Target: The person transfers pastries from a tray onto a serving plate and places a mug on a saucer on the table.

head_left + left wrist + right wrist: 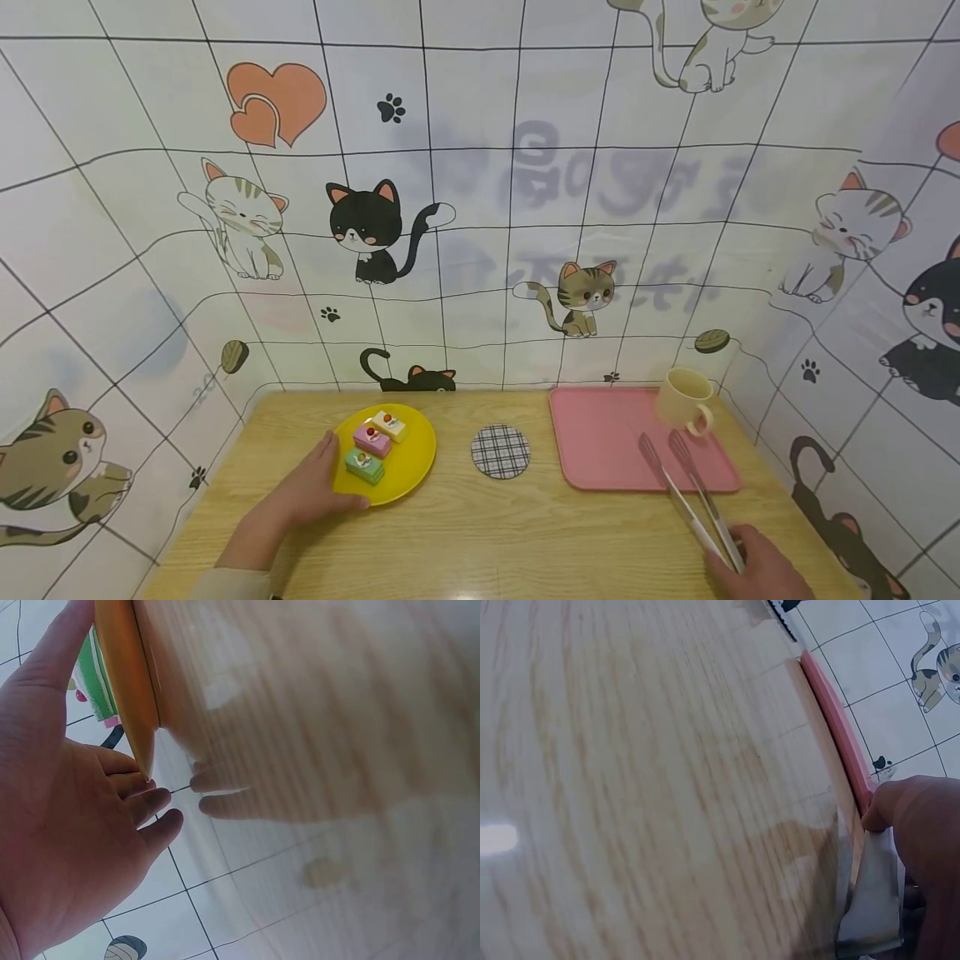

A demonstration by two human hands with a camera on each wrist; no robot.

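On the left of the table, a round yellow plate (412, 471) carries three small toy cakes: a green one (364, 467), a pink one (372, 441) and a cream one (389, 426). My left hand (307, 487) holds the plate's left rim between thumb and spread fingers; the left wrist view shows the plate (124, 675) edge-on by the thumb. At the lower right my right hand (768, 567) grips metal tongs (693, 508) by the handle end. Their arms stand apart, with nothing between the tips, which reach over the right part of a pink tray (600, 442).
A cream mug (684, 400) stands on the tray's back right corner, close to the tong tips. Between plate and tray lies a round checked coaster (501, 452). A cat-printed sheet (480, 192) walls the wooden table (480, 533) at the back and sides.
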